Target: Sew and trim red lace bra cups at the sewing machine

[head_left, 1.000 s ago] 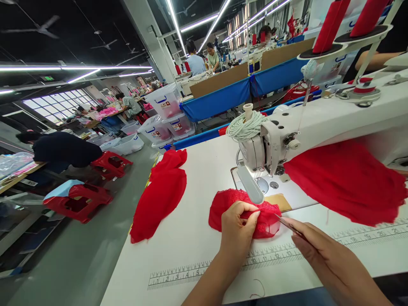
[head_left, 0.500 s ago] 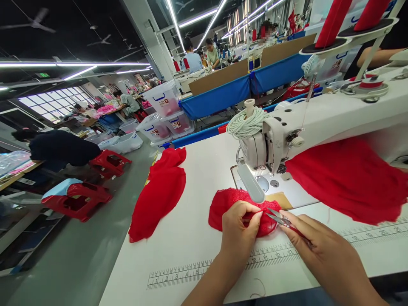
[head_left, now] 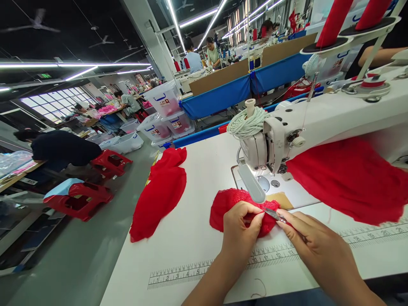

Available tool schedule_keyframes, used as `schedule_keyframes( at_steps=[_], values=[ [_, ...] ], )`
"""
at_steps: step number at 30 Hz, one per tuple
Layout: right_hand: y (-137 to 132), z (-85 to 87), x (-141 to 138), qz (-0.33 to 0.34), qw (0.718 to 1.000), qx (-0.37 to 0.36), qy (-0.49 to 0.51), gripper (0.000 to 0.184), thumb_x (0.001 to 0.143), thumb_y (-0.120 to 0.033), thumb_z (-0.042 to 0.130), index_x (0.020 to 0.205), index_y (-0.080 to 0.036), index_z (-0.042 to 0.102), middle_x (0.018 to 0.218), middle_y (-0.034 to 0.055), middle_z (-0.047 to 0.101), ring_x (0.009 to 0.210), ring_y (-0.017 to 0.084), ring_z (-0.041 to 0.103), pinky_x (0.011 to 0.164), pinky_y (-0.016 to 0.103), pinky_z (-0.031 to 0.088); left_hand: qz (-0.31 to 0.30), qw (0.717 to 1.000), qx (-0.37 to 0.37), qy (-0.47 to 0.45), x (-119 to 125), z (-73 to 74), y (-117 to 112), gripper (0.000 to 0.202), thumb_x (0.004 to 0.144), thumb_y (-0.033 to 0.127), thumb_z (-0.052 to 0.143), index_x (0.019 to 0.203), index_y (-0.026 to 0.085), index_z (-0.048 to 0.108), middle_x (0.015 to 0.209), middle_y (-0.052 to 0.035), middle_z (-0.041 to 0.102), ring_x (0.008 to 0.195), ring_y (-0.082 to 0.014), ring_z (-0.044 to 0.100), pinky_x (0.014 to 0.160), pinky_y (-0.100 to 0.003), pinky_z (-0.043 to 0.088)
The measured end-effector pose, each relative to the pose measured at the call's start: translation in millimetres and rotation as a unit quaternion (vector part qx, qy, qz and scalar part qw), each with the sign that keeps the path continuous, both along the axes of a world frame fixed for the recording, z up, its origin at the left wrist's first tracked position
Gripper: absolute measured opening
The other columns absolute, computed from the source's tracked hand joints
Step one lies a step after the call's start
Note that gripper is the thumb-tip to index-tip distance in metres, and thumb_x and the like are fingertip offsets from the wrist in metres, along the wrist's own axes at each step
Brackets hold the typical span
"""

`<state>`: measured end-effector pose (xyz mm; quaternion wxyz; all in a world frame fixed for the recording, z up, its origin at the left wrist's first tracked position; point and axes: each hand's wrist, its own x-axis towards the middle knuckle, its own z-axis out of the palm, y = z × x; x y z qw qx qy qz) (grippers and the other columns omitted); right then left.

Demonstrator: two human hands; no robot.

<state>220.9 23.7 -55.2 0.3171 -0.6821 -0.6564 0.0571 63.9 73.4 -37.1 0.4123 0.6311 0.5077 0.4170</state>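
Observation:
A piece of red lace fabric (head_left: 223,208) lies on the white table in front of the sewing machine (head_left: 267,140). My left hand (head_left: 240,231) pinches its near edge between thumb and forefinger. In my right hand (head_left: 315,242) is a pair of thread snips (head_left: 274,215), gripped with the fingers closed around it. The blades look nearly together, with their tips at the fabric edge close beside my left fingertips. Whether a thread lies between the blades is too small to tell.
Another red fabric piece (head_left: 161,197) lies at the table's left edge, and a larger red cloth (head_left: 347,182) sits under the machine arm. A printed ruler (head_left: 178,274) runs along the front. Red stools (head_left: 78,199) stand on the floor at left.
The snips' blades have closed together and their tips have shifted slightly left, towards my left fingertips. My left hand keeps its pinch on the fabric.

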Motion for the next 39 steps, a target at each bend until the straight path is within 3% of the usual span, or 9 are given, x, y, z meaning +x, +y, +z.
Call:
schedule_keyframes(
  at_steps=[5, 8, 11, 15, 21, 25, 35, 39],
  values=[
    [1, -2.6, 5, 0.002, 0.994, 0.005, 0.105, 0.035, 0.094, -0.045, 0.043, 0.105, -0.032, 0.073, 0.102, -0.0021, 0.076, 0.093, 0.022, 0.070, 0.068, 0.028, 0.057, 0.004, 1.000, -0.004, -0.005, 0, 0.6, 1, 0.009, 0.078, 0.018, 0.061, 0.070, 0.020, 0.067, 0.071, -0.0002, 0.063, 0.065, -0.0126, 0.056, 0.061, -0.023, 0.044],
    [1, -0.4, 7, -0.052, 0.975, -0.016, 0.215, 0.035, 0.092, -0.049, 0.048, 0.107, -0.029, 0.071, 0.109, -0.0006, 0.074, 0.101, 0.024, 0.068, 0.079, 0.030, 0.057, 0.024, 0.999, -0.028, -0.024, 0, 1.9, 0, 0.007, 0.076, 0.019, 0.063, 0.068, 0.020, 0.063, 0.070, 0.0008, 0.060, 0.066, -0.0130, 0.055, 0.060, -0.023, 0.043],
    [1, 1.8, 9, -0.081, 0.959, -0.028, 0.269, 0.037, 0.089, -0.052, 0.050, 0.109, -0.028, 0.069, 0.113, 0.0013, 0.072, 0.103, 0.026, 0.067, 0.077, 0.030, 0.058, 0.025, 0.996, -0.072, -0.057, -1, 3.2, 1, 0.008, 0.076, 0.022, 0.062, 0.069, 0.019, 0.060, 0.069, 0.0017, 0.059, 0.060, -0.0107, 0.050, 0.055, -0.022, 0.040],
    [1, 0.0, 11, -0.060, 0.952, -0.036, 0.297, 0.036, 0.090, -0.052, 0.049, 0.107, -0.027, 0.069, 0.112, 0.0029, 0.073, 0.106, 0.027, 0.066, 0.075, 0.032, 0.057, 0.026, 0.985, -0.131, -0.111, -3, 4.4, 2, 0.015, 0.073, 0.029, 0.067, 0.070, 0.018, 0.058, 0.065, 0.0034, 0.055, 0.052, -0.0071, 0.042, 0.049, -0.020, 0.035],
    [5, -0.2, 9, -0.025, 0.943, -0.070, 0.324, 0.038, 0.088, -0.055, 0.050, 0.106, -0.030, 0.072, 0.114, 0.0016, 0.072, 0.111, 0.029, 0.063, 0.085, 0.037, 0.055, 0.032, 0.967, -0.165, -0.194, -3, 6.7, 5, 0.024, 0.067, 0.035, 0.076, 0.069, 0.018, 0.059, 0.062, 0.0030, 0.059, 0.060, -0.0102, 0.054, 0.062, -0.022, 0.046],
    [9, 2.0, 3, 0.001, 0.932, -0.045, 0.360, 0.034, 0.087, -0.051, 0.055, 0.106, -0.030, 0.073, 0.116, 0.0012, 0.072, 0.111, 0.027, 0.064, 0.090, 0.034, 0.054, 0.040, 0.957, -0.188, -0.216, -2, 9.6, 5, 0.031, 0.061, 0.038, 0.081, 0.067, 0.017, 0.060, 0.060, 0.0037, 0.059, 0.057, -0.0096, 0.055, 0.062, -0.024, 0.050],
    [13, 13.1, 0, -0.010, 0.929, -0.019, 0.369, 0.030, 0.086, -0.050, 0.056, 0.092, -0.029, 0.076, 0.101, 0.0018, 0.076, 0.097, 0.027, 0.070, 0.083, 0.033, 0.057, 0.040, 0.957, -0.197, -0.211, -2, 9.7, 5, 0.031, 0.061, 0.037, 0.082, 0.067, 0.016, 0.060, 0.059, 0.0033, 0.061, 0.056, -0.0085, 0.055, 0.061, -0.022, 0.048],
    [10, 14.6, 0, -0.059, 0.901, -0.027, 0.430, 0.033, 0.086, -0.052, 0.054, 0.098, -0.029, 0.074, 0.107, 0.0013, 0.074, 0.110, 0.027, 0.065, 0.092, 0.033, 0.053, 0.037, 0.958, -0.195, -0.206, 0, 12.2, 4, 0.033, 0.061, 0.041, 0.082, 0.068, 0.017, 0.060, 0.059, 0.0035, 0.059, 0.057, -0.0095, 0.055, 0.063, -0.023, 0.050]
  ],
)
